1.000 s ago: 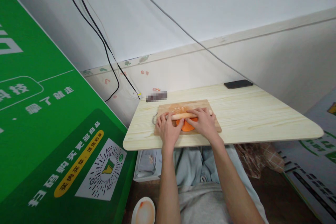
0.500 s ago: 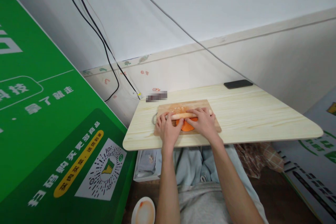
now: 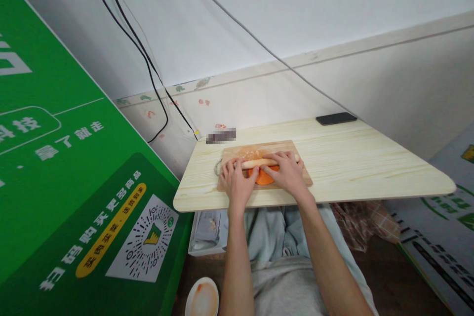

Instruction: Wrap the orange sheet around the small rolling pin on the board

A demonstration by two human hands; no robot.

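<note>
A pale wooden rolling pin (image 3: 256,163) lies crosswise on a wooden cutting board (image 3: 289,147). My left hand (image 3: 237,181) curls its fingers over the pin's left end, and my right hand (image 3: 287,170) does the same over the right part. Both thumbs point inward on the near side of the pin. Under and in front of it is a flat orange piece that looks like dough (image 3: 264,176), partly covered by the hands and pin. An orange smear with pale flecks (image 3: 252,152) marks the board beyond the pin.
The board rests on a light wood-grain table (image 3: 351,158). A black phone (image 3: 336,118) lies near the wall, and a blurred-out item (image 3: 221,136) sits at the back left. A green printed panel (image 3: 92,182) stands left. Below are a white box (image 3: 207,252) and a stained white plate (image 3: 202,297).
</note>
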